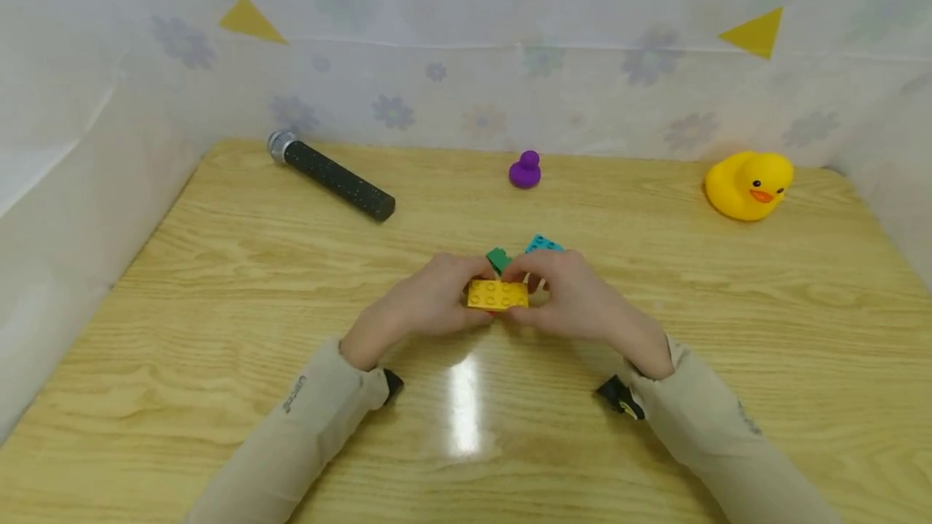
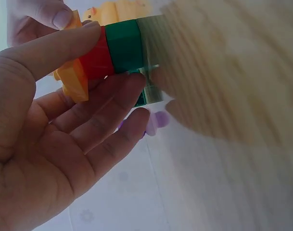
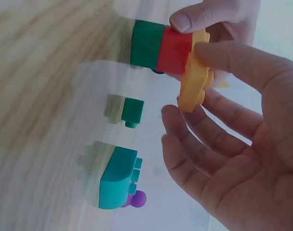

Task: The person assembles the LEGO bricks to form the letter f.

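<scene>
A small stack stands on the table: a green brick (image 3: pixel 147 44) at the bottom, a red brick (image 3: pixel 174 49) above it, and a yellow studded brick (image 1: pixel 498 295) on top, jutting past the red one. My left hand (image 1: pixel 437 302) holds the stack from the left, its thumb against the red brick near the yellow one. From the other side, my right hand (image 1: pixel 582 297) pinches the yellow brick between thumb and fingers. Just behind the hands lie a small green brick (image 3: pixel 133 110) and a teal brick (image 3: pixel 118 178) with a curved side, partly hidden in the head view.
Toward the back of the wooden table (image 1: pixel 218 330) lie a black microphone (image 1: pixel 338 178) at left, a small purple duck-shaped toy (image 1: pixel 526 171) in the middle and a yellow rubber duck (image 1: pixel 750 186) at right. A flowered curtain (image 1: pixel 437 95) hangs behind.
</scene>
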